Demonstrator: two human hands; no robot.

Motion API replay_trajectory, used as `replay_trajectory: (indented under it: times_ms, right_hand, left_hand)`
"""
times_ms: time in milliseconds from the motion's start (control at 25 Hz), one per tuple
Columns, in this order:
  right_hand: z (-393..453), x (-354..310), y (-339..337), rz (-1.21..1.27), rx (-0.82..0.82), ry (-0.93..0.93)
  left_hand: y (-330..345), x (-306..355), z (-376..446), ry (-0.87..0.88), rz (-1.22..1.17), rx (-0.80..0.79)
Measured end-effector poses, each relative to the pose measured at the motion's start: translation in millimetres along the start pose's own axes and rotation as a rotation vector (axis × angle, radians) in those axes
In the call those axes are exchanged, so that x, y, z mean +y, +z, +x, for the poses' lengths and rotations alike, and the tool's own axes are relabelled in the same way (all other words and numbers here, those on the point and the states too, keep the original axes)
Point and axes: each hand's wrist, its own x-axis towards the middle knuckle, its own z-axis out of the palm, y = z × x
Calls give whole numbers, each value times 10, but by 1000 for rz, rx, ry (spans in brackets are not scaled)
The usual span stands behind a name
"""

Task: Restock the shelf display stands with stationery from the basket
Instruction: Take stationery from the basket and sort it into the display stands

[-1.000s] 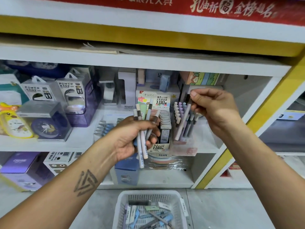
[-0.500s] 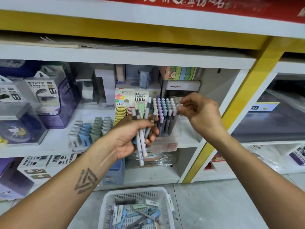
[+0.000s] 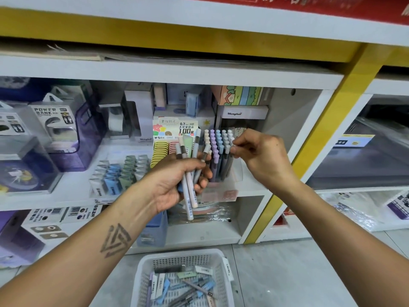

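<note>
My left hand (image 3: 174, 180) is closed around a bundle of pastel pens (image 3: 188, 196), held upright in front of the middle shelf. Just right of it, a clear display stand (image 3: 218, 151) holds rows of cream, purple, blue and grey pens. At the stand's right end, my right hand (image 3: 263, 158) pinches the cap of a grey pen (image 3: 229, 160) that sits in the stand. On the floor below stands the white basket (image 3: 177, 254), with several pens and labelled stationery pieces (image 3: 183, 284) inside.
A lead-refill display card (image 3: 174, 129) stands left of the pen stand. Small eraser packs (image 3: 119, 173) line the shelf front, with power bank boxes (image 3: 55, 120) further left. A yellow post (image 3: 327, 120) borders the bay on the right. Grey floor tiles (image 3: 287, 273) lie around the basket.
My right hand has lowered its pen from a slant above the stand down into the stand's right end. My view has shifted right; the left hand keeps its bundle.
</note>
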Motion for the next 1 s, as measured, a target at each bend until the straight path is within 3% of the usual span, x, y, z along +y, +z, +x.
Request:
replay_trajectory:
  times_ms: [120,400,520,680,760,840,920,1000]
  right_hand:
    - [16,-3,-49,5,-76,-59]
    - [-5,6,2,-298,-172,-74]
    - [57,-171,18,2,-126,150]
    - [54,-368,106,490,-265,420]
    - [70,-407,57,692,-188,497]
    - [111,-366,-56,842,2,534]
    - [138,-298,-171,718,166,453]
    - [112,-249,-201,517,182,303]
  left_hand:
    - [-4,1,0,-4,-3,-3]
    - [23,-10,-37,-26,-4,-32]
    - [56,-7,-70,-24,34,-73]
    - [78,7,-107,-38,35,-157]
    - [68,30,-128,-54,-26,-200]
    - [41,65,-155,-53,-62,-188]
    - [1,88,-170,-32,11,-82]
    - [-26,102,-189,10,99,18]
